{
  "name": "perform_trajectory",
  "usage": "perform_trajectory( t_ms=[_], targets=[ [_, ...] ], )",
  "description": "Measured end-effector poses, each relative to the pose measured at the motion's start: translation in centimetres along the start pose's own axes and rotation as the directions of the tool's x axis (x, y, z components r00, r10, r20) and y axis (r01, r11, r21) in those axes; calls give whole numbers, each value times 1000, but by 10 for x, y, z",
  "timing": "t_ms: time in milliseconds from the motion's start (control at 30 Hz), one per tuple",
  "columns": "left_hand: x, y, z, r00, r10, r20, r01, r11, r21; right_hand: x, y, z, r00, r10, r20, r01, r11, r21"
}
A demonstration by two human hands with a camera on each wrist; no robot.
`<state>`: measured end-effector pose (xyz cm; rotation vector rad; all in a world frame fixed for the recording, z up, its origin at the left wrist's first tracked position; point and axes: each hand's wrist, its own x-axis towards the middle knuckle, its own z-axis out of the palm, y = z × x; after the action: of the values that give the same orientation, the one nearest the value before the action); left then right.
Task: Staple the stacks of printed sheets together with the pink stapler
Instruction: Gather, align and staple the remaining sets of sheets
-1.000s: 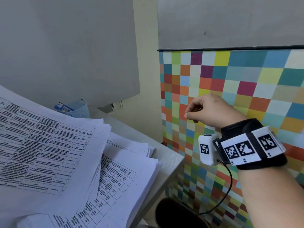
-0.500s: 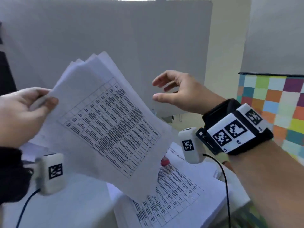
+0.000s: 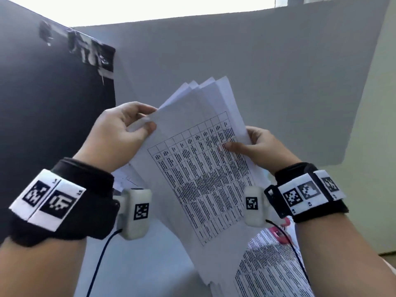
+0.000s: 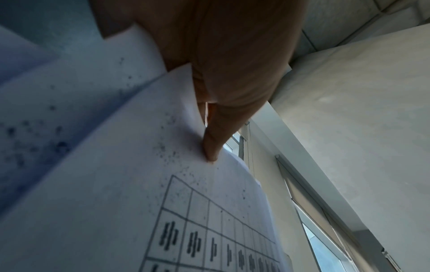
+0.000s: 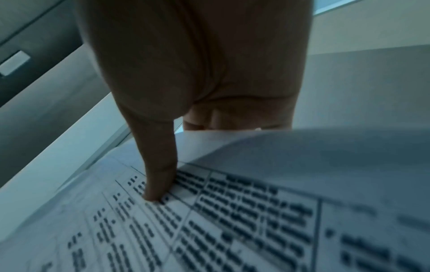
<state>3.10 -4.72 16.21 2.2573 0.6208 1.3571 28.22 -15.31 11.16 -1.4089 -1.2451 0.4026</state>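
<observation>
Both hands' grip, sheets between

No word, number or brand can be read. A ruled table of dark print is carried on the top sheet of the held stack, its characters too blurred to be made out. More illegible print is borne by sheets at 5 o'clock. Square black-and-white coded markers are shown on both wristbands.
</observation>
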Motion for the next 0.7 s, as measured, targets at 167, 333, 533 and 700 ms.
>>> perform_trajectory(
  t_ms=[167,333,533,700],
  targets=[
    [2,-30,3,950,-67,-306,127,976,179,12,13,4,997,-49,-57,61,971,230],
    [-10,-57,31,862,-492,-124,448,852,-270,13,15,6,986,-89,-142,138,910,390],
    [-10,-57,58,918,-384,-101,301,839,-453,16,22,26,937,-115,-329,219,929,300],
    [-4,-48,51,955,-268,-128,199,898,-393,20,19,24,924,-48,-380,85,993,82]
  ],
)
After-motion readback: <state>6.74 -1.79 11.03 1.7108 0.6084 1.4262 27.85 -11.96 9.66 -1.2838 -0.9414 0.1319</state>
